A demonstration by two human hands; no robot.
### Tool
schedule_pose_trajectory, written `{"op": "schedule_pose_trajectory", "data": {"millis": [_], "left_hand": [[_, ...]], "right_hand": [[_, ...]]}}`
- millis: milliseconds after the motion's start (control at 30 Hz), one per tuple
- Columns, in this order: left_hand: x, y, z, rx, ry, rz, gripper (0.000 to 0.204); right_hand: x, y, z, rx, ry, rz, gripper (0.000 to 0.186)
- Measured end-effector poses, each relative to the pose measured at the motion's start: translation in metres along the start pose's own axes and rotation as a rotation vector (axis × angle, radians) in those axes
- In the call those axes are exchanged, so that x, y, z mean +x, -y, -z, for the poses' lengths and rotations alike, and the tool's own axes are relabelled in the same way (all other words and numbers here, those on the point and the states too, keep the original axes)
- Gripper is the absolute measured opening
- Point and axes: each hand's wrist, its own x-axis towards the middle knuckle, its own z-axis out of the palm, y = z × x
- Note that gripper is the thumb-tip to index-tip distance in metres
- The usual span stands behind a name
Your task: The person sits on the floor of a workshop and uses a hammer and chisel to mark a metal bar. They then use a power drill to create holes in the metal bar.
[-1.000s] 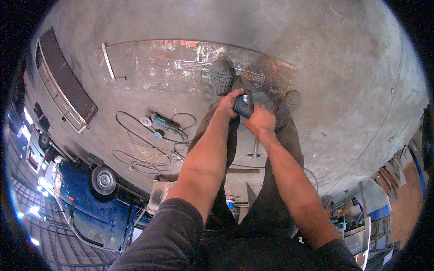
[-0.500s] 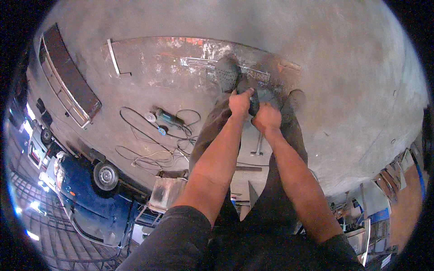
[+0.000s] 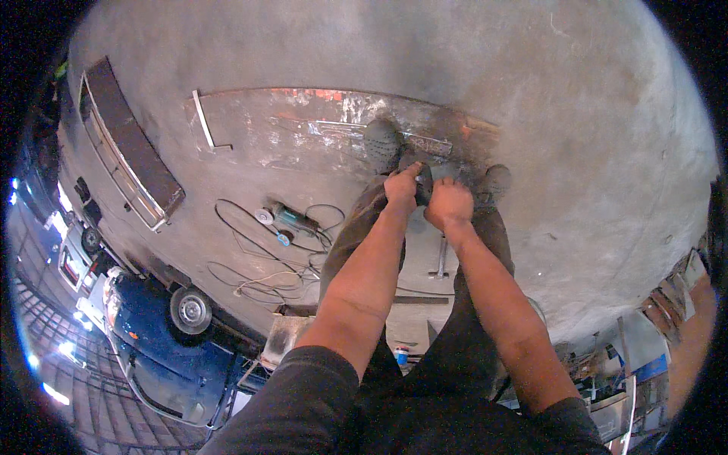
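Observation:
My left hand [image 3: 401,189] is closed around a small dark object [image 3: 425,183], whose kind I cannot make out. Right beside it my right hand [image 3: 450,203] is closed, knuckles up; what it grips, if anything, is hidden. Both are held low between my knees, above a worn metal plate [image 3: 250,114] lying on the floor. One dark shoe [image 3: 382,144] rests on that plate and the other shoe [image 3: 497,182] is at its right end. A hammer-like tool [image 3: 440,262] with a metal head lies on the floor below my right hand.
An angle grinder [image 3: 294,218] lies left of my legs among tangled cables [image 3: 258,277]. An angled metal bar [image 3: 203,121] crosses the plate's left end. Farther left are a long metal frame [image 3: 133,144] and a blue vehicle [image 3: 171,356]. Scrap pieces [image 3: 667,311] lean at the right.
My right hand has drawn slightly away from the dark object, its fingers more curled. The left hand stays on it. The whole view has shifted, so floor things appear lower.

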Motion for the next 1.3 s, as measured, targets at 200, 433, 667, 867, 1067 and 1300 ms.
{"op": "schedule_pose_trajectory", "data": {"millis": [200,433,667,867,1067,1300], "left_hand": [[0.014,0.001,0.009,0.029,0.059,-0.003,0.046],[0.022,0.002,0.014,-0.071,0.213,0.012,0.049],[0.056,0.045,0.034,0.110,-0.027,-0.403,0.058],[0.010,0.005,0.028,0.154,0.149,-0.014,0.066],[0.014,0.002,0.027,0.327,0.054,-0.091,0.058],[0.012,0.007,0.029,0.265,0.110,-0.129,0.044]], "right_hand": [[-0.003,0.006,0.005,0.041,-0.001,-0.003,0.040],[-0.003,0.005,-0.004,0.112,-0.108,-0.008,0.034],[0.005,0.010,-0.033,0.144,0.024,-0.011,0.046],[-0.007,0.011,-0.035,0.095,-0.088,-0.034,0.052],[0.000,0.006,-0.033,0.120,0.024,-0.048,0.044],[-0.010,0.013,-0.028,0.131,-0.008,-0.065,0.050]]}}
